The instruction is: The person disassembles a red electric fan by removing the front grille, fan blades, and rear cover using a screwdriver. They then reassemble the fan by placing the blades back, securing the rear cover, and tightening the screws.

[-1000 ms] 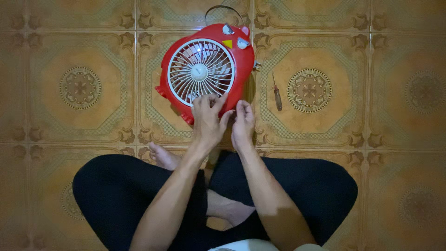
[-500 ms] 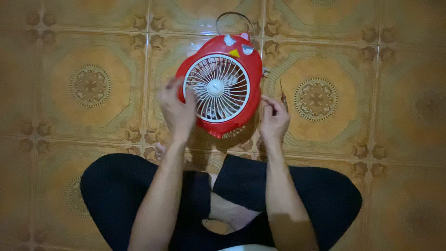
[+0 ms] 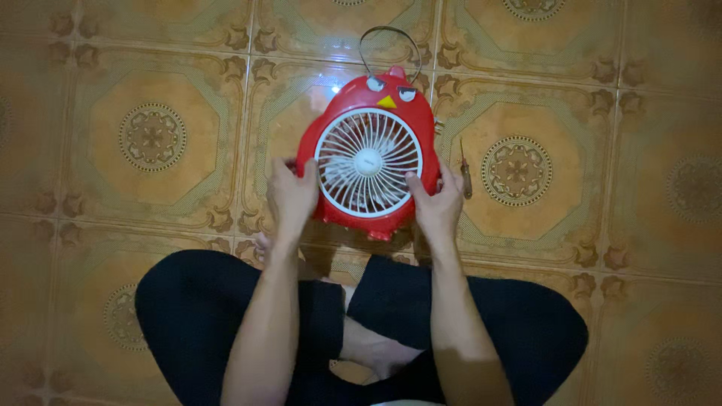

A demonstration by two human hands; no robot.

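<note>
floor (image 3: 150, 135): ornate brown-orange tiles | on it: red bird-shaped fan (image 3: 342, 135), screwdriver (image 3: 465, 174)

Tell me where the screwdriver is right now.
In the head view, the screwdriver lies on the tiled floor just right of the red fan, close beside the right hand but untouched.

bare tiled floor (image 3: 150, 135) all round, screwdriver (image 3: 465, 179) just right of fan (image 3: 368, 162), crossed legs (image 3: 226, 323) below
</note>
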